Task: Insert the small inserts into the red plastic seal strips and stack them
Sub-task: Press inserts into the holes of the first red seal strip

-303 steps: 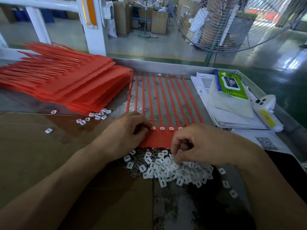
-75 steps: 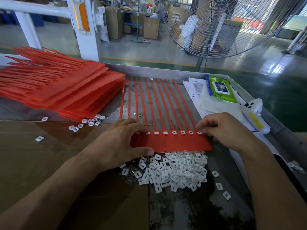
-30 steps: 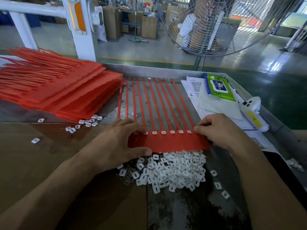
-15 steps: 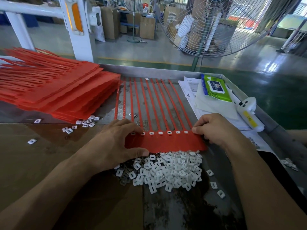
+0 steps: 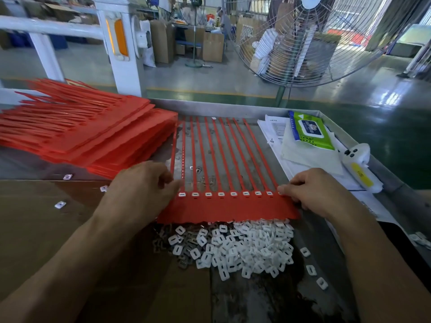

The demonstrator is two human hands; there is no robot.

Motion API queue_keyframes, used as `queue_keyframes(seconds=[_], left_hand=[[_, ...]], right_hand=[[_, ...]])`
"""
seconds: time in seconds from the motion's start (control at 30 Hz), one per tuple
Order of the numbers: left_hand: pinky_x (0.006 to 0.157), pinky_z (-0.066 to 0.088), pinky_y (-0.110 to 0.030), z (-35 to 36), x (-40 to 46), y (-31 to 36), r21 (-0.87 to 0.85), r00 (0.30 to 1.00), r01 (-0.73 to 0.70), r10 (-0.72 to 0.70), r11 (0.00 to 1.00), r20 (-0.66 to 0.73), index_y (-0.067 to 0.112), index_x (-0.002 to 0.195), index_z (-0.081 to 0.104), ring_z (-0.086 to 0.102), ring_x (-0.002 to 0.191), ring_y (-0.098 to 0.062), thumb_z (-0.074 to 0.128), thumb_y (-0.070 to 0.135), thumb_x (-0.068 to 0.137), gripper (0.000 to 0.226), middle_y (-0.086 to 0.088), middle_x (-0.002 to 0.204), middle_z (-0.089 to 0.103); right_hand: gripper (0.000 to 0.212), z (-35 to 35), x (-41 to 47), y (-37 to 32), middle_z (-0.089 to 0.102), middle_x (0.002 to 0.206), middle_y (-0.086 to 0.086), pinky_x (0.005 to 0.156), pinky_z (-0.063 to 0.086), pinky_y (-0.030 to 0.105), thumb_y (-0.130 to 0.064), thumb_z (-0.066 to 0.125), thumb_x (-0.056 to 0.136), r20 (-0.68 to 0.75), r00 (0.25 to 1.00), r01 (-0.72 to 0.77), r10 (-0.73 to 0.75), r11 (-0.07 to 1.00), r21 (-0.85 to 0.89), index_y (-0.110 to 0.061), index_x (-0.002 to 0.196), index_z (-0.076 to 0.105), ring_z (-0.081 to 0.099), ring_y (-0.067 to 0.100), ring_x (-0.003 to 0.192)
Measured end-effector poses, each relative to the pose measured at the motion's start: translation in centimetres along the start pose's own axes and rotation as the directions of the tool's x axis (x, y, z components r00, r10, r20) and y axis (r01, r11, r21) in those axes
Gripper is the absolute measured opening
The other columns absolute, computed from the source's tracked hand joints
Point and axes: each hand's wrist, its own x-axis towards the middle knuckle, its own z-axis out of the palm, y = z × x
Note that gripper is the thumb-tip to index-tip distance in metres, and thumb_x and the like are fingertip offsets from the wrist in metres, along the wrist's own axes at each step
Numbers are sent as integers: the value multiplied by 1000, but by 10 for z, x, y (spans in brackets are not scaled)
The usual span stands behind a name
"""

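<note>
Red seal strips (image 5: 224, 206) pinched by both hands, writing unreadable

Both forearms reach forward side by side, palms down. The left hand (image 5: 142, 187) curls its fingers in a loose grip; the right hand (image 5: 317, 190) likewise, fingertips (image 5: 283, 189) pointing inward.

Two hands are in view, the left hand (image 5: 142, 190) and the right hand (image 5: 312, 192). One red sheet of seal strips (image 5: 227, 207) lies flat with ten tails and eight white inserts showing in its row. One stack of red sheets (image 5: 93, 136) sits to the left. One heap of loose white inserts (image 5: 245, 248) holds too many to count. One green wipes pack (image 5: 310, 130) and one large fan (image 5: 310, 38) stand at the right.
</note>
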Motion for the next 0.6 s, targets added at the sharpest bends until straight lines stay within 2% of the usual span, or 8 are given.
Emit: queue_keyframes(seconds=[0.1, 0.23, 0.33, 0.43, 0.5, 0.57, 0.6], left_hand=[[66, 45, -31, -3, 0, -7, 67, 987, 135, -140, 989, 79, 31, 84, 68, 60, 77, -5, 64, 62, 87, 32, 14, 82, 65], [64, 45, -29, -2, -1, -4, 57, 976, 177, -182, 983, 117, 32, 84, 67, 57, 76, 0, 65, 63, 86, 32, 17, 82, 62], [64, 47, -29, -3, -1, -4, 16, 970, 204, -205, 979, 129, 32, 83, 67, 60, 75, -1, 67, 63, 85, 31, 16, 82, 65], [61, 49, -30, -4, -1, -5, -38, 967, 223, -216, 974, 137, 33, 81, 68, 63, 73, -2, 70, 61, 83, 29, 15, 80, 67], [59, 49, -29, -4, 0, -5, -84, 964, 237, -224, 968, 140, 34, 82, 68, 64, 72, -3, 74, 58, 81, 26, 13, 80, 68], [60, 51, -29, -5, 3, -6, -178, 962, 262, -242, 948, 128, 33, 87, 69, 67, 71, -5, 78, 53, 80, 23, 10, 81, 70], [60, 53, -29, -5, 4, -7, -265, 958, 281, -256, 922, 128, 32, 90, 69, 69, 68, -7, 80, 49, 81, 22, 7, 81, 71]], right_hand=[[30, 0, 0, -1, 72, 66, 5, 69, 53, 37, -39, 81, 87, 16, 1000, -3, 4, 1000, -20, -14, 71, 73, 66, 21, 62], [28, 0, -1, -2, 72, 66, 7, 68, 53, 37, -36, 80, 88, 21, 1000, -5, 4, 1000, 7, -13, 73, 74, 67, 22, 63], [27, -2, 0, 0, 71, 60, 2, 56, 46, 30, -36, 79, 89, -2, 1000, -6, 6, 994, 109, -14, 75, 75, 65, 14, 54], [24, -3, 0, -1, 74, 64, -4, 46, 44, 23, -39, 77, 89, -17, 1000, -14, 19, 966, 260, -16, 81, 76, 65, 5, 49], [29, -2, 0, -3, 76, 70, 2, 50, 48, 27, -42, 79, 87, 7, 999, -49, 50, 919, 392, -13, 88, 76, 68, 12, 56], [33, -2, 0, -5, 77, 80, 14, 64, 53, 41, -43, 80, 84, 21, 997, -76, 75, 870, 487, -11, 87, 78, 70, 30, 70], [32, -1, 0, -6, 77, 80, 17, 65, 51, 43, -43, 80, 84, 20, 997, -77, 78, 859, 506, -12, 83, 78, 67, 35, 70]])
